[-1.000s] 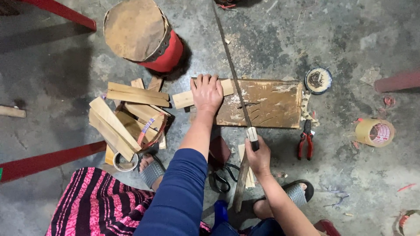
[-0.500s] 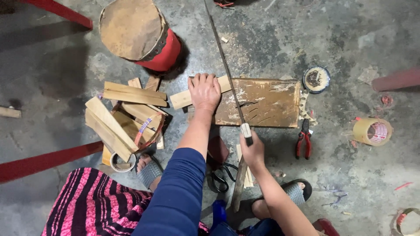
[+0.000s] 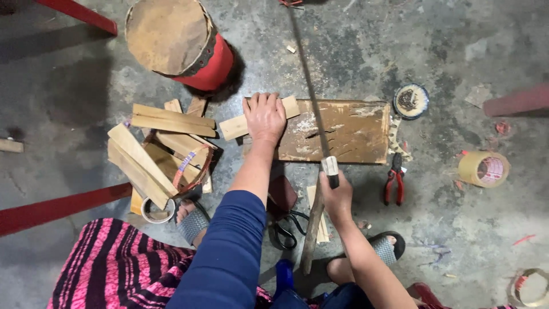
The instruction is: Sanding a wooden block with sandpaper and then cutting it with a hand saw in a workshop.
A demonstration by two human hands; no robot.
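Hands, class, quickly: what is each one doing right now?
Left hand: open, pressing flat on the wooden strip.
Right hand: closed around the long blade's handle.

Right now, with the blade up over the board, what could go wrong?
The left hand presses the light wood strip flat on the brown board, close beside the long blade gripped by the right hand; a stray swing could hit fingers. The strip might also kick sideways toward the red drum.

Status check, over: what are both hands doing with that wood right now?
Left hand flat on pale wood strip over the board. Right hand shut on long blade at its handle. Pliers lying beside, apart.
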